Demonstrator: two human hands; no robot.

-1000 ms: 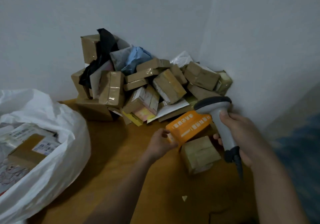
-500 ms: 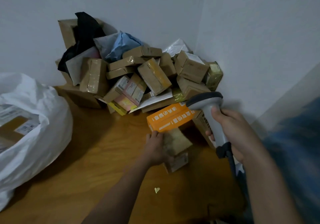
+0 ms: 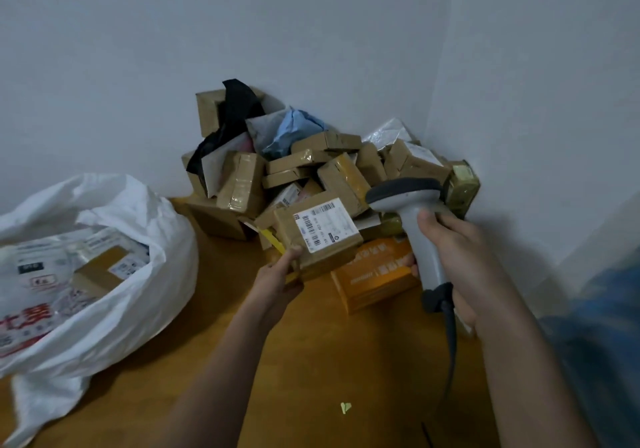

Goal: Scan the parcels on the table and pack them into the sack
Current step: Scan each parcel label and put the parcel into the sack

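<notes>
My left hand (image 3: 277, 274) grips a brown cardboard parcel (image 3: 318, 239) by its lower left corner and holds it above the table, its white barcode label (image 3: 323, 224) turned up toward me. My right hand (image 3: 460, 257) grips the handle of a grey barcode scanner (image 3: 412, 225), whose dark head sits just right of the parcel's label. An orange box (image 3: 375, 274) lies on the wooden table (image 3: 311, 361) under the scanner. A heap of parcels (image 3: 311, 167) fills the corner behind. The white sack (image 3: 104, 257) stands open at the left with parcels inside.
Two grey walls meet behind the heap. The scanner's dark cable (image 3: 450, 343) hangs down over the table at the right. A small pale scrap (image 3: 345, 407) lies on the table near me. A blurred blue surface (image 3: 606, 343) is at the right edge.
My left hand let go of the orange box, which now lies on the table, and picked up the brown parcel with its label upward. The scanner stays in my right hand.
</notes>
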